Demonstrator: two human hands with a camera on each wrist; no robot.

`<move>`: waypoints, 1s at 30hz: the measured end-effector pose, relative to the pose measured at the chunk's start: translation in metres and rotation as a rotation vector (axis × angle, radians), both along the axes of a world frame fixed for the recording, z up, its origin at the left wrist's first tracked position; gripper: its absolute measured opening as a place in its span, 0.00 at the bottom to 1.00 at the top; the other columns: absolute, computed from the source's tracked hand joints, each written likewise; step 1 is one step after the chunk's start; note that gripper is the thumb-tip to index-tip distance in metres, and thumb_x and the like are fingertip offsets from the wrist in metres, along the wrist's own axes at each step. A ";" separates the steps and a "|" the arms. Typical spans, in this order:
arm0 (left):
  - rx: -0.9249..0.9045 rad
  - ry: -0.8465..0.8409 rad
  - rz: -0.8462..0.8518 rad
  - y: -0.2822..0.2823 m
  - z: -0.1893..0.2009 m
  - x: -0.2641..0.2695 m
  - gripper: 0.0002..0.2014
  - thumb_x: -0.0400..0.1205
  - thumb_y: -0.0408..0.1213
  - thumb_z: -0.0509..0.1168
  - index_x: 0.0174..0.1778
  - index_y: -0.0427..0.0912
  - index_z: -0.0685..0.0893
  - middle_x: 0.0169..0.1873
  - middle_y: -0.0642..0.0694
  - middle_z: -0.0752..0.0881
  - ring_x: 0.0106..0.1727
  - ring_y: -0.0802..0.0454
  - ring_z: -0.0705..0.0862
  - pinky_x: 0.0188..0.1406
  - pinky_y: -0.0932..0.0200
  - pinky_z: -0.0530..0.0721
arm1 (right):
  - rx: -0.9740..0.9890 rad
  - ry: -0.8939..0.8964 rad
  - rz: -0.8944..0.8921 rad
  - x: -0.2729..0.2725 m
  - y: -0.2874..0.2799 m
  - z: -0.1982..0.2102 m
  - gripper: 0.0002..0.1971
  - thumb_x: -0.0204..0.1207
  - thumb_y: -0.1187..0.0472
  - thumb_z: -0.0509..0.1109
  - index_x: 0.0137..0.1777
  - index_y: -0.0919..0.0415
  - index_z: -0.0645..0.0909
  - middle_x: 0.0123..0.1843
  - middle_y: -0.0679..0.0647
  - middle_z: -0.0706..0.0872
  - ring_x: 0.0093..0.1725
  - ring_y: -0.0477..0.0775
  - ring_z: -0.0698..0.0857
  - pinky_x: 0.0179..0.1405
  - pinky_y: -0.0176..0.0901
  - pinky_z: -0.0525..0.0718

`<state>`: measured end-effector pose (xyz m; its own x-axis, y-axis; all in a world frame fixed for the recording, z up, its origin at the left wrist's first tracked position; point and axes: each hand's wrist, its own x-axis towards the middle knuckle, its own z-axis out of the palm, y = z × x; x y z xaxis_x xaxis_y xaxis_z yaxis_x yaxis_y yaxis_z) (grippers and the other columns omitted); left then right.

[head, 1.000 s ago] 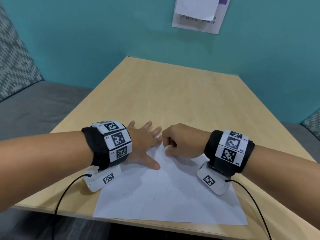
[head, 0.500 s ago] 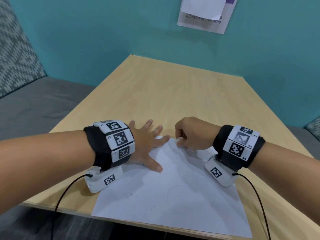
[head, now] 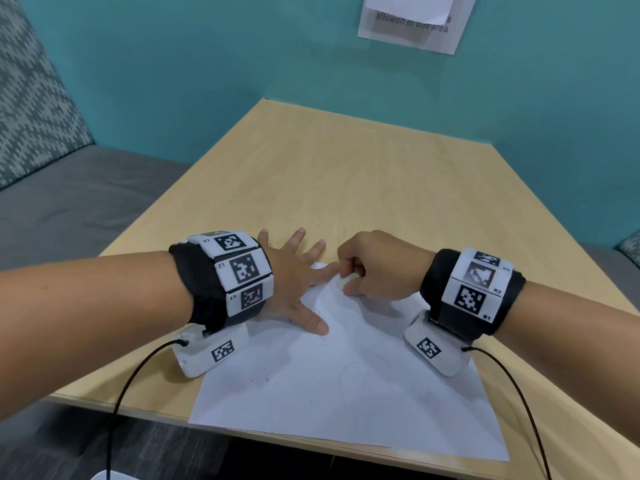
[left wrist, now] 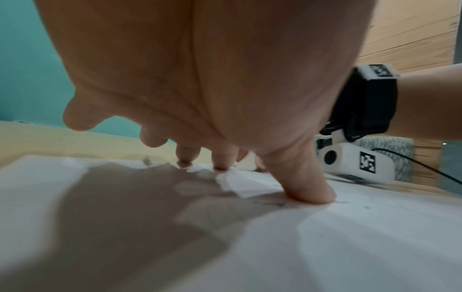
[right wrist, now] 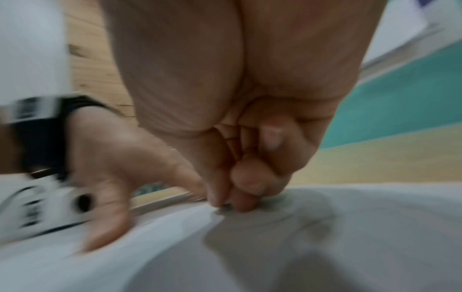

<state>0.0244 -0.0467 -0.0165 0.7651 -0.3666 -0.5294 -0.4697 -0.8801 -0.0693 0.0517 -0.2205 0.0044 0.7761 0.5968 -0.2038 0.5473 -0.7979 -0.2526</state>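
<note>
A white sheet of paper (head: 346, 393) with faint pencil marks lies at the near edge of the wooden table (head: 346, 185). My left hand (head: 294, 282) lies flat with fingers spread and presses on the sheet's far left corner; the thumb (left wrist: 307, 187) pushes down on the paper (left wrist: 325, 247). My right hand (head: 377, 268) is curled into a fist just right of the left fingertips, pinching a small white eraser (head: 347, 282) against the sheet. The right wrist view is blurred: it shows the pinched fingertips (right wrist: 225, 199) touching the paper (right wrist: 350, 247), and the eraser is hidden there.
Black cables (head: 128, 382) run from both wrist cameras off the near table edge. The sheet's near edge slightly overhangs the table. A grey bench (head: 69, 209) with a patterned cushion (head: 31, 109) stands at the left. A teal wall with a printed notice (head: 412, 26) is behind.
My right hand slid right, away from the left fingertips, then came back left beside them, staying on the paper. The left hand kept its place. The head view shifted slightly.
</note>
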 end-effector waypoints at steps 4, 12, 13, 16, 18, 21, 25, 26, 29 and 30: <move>0.000 0.005 0.014 0.000 -0.001 0.000 0.50 0.74 0.77 0.56 0.85 0.66 0.35 0.85 0.50 0.28 0.84 0.39 0.25 0.74 0.15 0.41 | -0.015 0.016 0.044 -0.005 0.008 -0.001 0.03 0.70 0.62 0.74 0.42 0.58 0.82 0.31 0.44 0.78 0.34 0.49 0.78 0.35 0.40 0.77; -0.011 0.015 0.030 -0.002 -0.002 0.001 0.51 0.74 0.77 0.56 0.85 0.65 0.33 0.85 0.50 0.27 0.84 0.38 0.25 0.73 0.13 0.42 | -0.042 0.011 0.039 -0.001 0.009 0.000 0.05 0.70 0.62 0.74 0.39 0.56 0.80 0.30 0.43 0.76 0.32 0.46 0.76 0.31 0.37 0.74; -0.010 0.011 0.026 -0.002 -0.003 0.002 0.52 0.73 0.78 0.55 0.84 0.66 0.30 0.85 0.50 0.27 0.84 0.38 0.25 0.73 0.13 0.42 | -0.038 -0.006 0.012 0.003 0.008 0.002 0.05 0.70 0.62 0.74 0.39 0.56 0.80 0.29 0.44 0.76 0.32 0.48 0.77 0.31 0.38 0.73; -0.004 0.006 0.032 0.000 -0.003 0.003 0.52 0.73 0.78 0.55 0.84 0.65 0.31 0.85 0.50 0.27 0.84 0.38 0.25 0.73 0.14 0.42 | -0.036 -0.004 0.021 0.004 0.008 0.002 0.05 0.70 0.63 0.74 0.38 0.56 0.80 0.29 0.44 0.76 0.30 0.46 0.76 0.33 0.40 0.74; -0.011 0.004 0.033 -0.001 -0.003 0.002 0.51 0.74 0.78 0.56 0.85 0.66 0.35 0.85 0.50 0.28 0.84 0.38 0.25 0.74 0.14 0.42 | -0.044 0.022 0.073 -0.004 0.009 0.000 0.04 0.70 0.62 0.74 0.41 0.57 0.82 0.30 0.43 0.76 0.31 0.44 0.76 0.34 0.39 0.76; -0.001 -0.010 0.022 -0.001 -0.006 0.003 0.53 0.72 0.79 0.54 0.84 0.65 0.30 0.85 0.50 0.28 0.84 0.38 0.26 0.74 0.14 0.43 | -0.041 -0.007 0.005 0.005 0.000 0.003 0.05 0.71 0.60 0.75 0.45 0.59 0.84 0.31 0.42 0.77 0.32 0.44 0.76 0.33 0.36 0.75; -0.005 -0.016 0.028 0.002 -0.009 0.005 0.55 0.71 0.81 0.54 0.83 0.64 0.28 0.85 0.51 0.27 0.84 0.38 0.25 0.73 0.14 0.41 | -0.049 -0.030 -0.089 0.019 -0.011 0.004 0.04 0.70 0.61 0.74 0.43 0.59 0.84 0.31 0.43 0.77 0.31 0.42 0.75 0.31 0.36 0.74; -0.010 -0.016 0.028 0.001 -0.009 0.005 0.55 0.71 0.81 0.54 0.83 0.64 0.29 0.85 0.51 0.27 0.84 0.38 0.25 0.73 0.13 0.41 | -0.051 -0.033 -0.098 0.020 -0.012 0.004 0.04 0.70 0.62 0.74 0.42 0.60 0.83 0.31 0.44 0.77 0.31 0.42 0.75 0.31 0.36 0.74; -0.015 -0.027 0.022 0.001 -0.009 0.004 0.55 0.71 0.81 0.54 0.84 0.63 0.29 0.86 0.51 0.29 0.84 0.38 0.26 0.73 0.13 0.42 | -0.062 -0.026 -0.139 0.022 -0.017 0.004 0.04 0.70 0.63 0.74 0.42 0.60 0.83 0.32 0.45 0.77 0.33 0.47 0.77 0.32 0.40 0.76; -0.012 -0.028 0.023 0.001 -0.009 0.004 0.55 0.71 0.81 0.54 0.84 0.63 0.30 0.86 0.50 0.29 0.84 0.38 0.26 0.73 0.14 0.42 | -0.068 -0.019 -0.153 0.022 -0.019 0.004 0.04 0.70 0.63 0.73 0.42 0.60 0.82 0.32 0.46 0.78 0.34 0.50 0.78 0.33 0.41 0.77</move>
<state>0.0286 -0.0454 -0.0252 0.7880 -0.3552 -0.5029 -0.4474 -0.8915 -0.0714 0.0741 -0.2395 0.0089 0.8609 0.4567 -0.2242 0.4222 -0.8872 -0.1860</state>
